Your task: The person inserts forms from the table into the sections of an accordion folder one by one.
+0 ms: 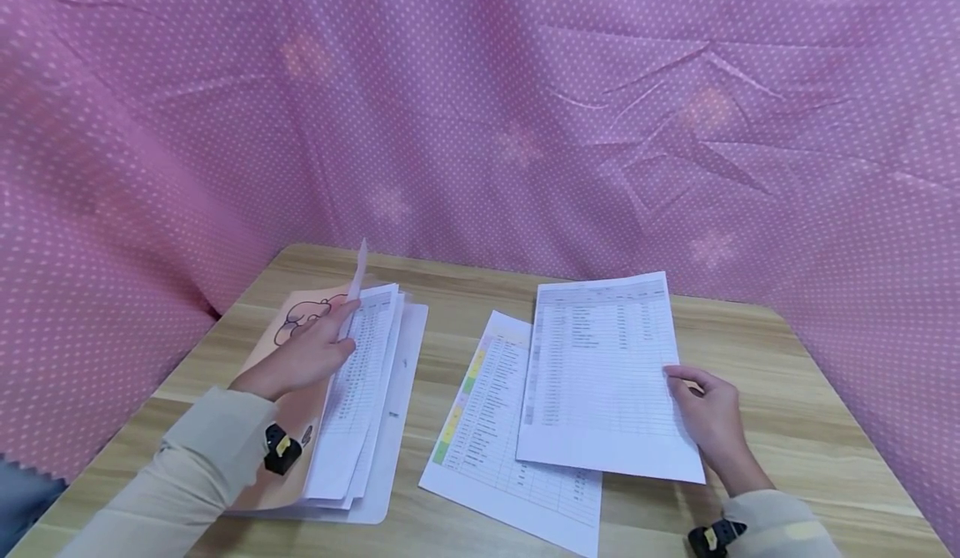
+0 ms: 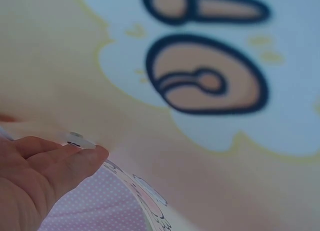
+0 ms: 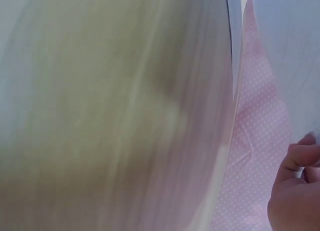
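Note:
My left hand [image 1: 303,354] pinches the edge of the raised peach cover of a folder [image 1: 281,483] at the left. In the left wrist view, that cover [image 2: 210,133] shows a cartoon print, and the fingertips sit at its edge. Several printed sheets [image 1: 348,424] lie inside the folder, slightly fanned. To the right, my right hand [image 1: 708,424] pinches the right edge of a printed table sheet [image 1: 600,391], which is lifted and tilted. Under it lies another sheet with a coloured left column [image 1: 461,412], partly covered. The right wrist view has the held sheet [image 3: 295,51] beside the hand.
The wood-grain table [image 1: 795,408] has rounded far corners. A pink dotted cloth [image 1: 480,124] hangs behind it and along both sides. Small black devices are strapped to both wrists, over the light sleeves [image 1: 217,441].

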A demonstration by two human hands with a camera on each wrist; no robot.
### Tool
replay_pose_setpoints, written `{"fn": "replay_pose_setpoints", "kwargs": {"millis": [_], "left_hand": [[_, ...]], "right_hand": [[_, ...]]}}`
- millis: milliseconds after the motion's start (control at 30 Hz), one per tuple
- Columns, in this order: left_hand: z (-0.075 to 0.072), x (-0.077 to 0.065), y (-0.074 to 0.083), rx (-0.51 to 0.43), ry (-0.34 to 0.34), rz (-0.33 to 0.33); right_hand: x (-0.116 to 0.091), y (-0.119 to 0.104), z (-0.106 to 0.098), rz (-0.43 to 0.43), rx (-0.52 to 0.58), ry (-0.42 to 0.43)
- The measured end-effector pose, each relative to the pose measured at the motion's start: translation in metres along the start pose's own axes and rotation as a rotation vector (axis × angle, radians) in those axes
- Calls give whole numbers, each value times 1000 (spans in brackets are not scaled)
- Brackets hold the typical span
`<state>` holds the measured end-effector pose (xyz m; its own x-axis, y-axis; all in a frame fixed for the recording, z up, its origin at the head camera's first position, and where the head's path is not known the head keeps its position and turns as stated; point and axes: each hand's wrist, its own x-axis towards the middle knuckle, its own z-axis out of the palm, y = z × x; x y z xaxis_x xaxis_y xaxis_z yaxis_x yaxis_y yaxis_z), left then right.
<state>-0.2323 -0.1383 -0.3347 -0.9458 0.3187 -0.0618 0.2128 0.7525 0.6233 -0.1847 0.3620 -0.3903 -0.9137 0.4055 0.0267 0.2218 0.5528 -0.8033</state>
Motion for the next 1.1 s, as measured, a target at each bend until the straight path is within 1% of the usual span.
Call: {"fn": "replay_pose_setpoints", "kwargs": {"millis": [133,267,400,700,900,1100], "left_hand": [[-1,0,1,-7,-4,-12],[-2,1,0,-15,-8,-16],[-2,1,0,-24,-12,-17],[-3,0,1,-25,-8,-18],[-2,0,2,-23,-5,-20],[-1,0,1,-45,-10,-22]], "right_hand": [[-3,-8,4,-20,16,-49],[-4,-15,9,-17,36,-112],[-6,-18,12,-14,64,-158],[-10,-25,23,-54,88,-203],[-14,-31,32,-72,128,-248],[-18,-34,40,-68,154,-286]]}}
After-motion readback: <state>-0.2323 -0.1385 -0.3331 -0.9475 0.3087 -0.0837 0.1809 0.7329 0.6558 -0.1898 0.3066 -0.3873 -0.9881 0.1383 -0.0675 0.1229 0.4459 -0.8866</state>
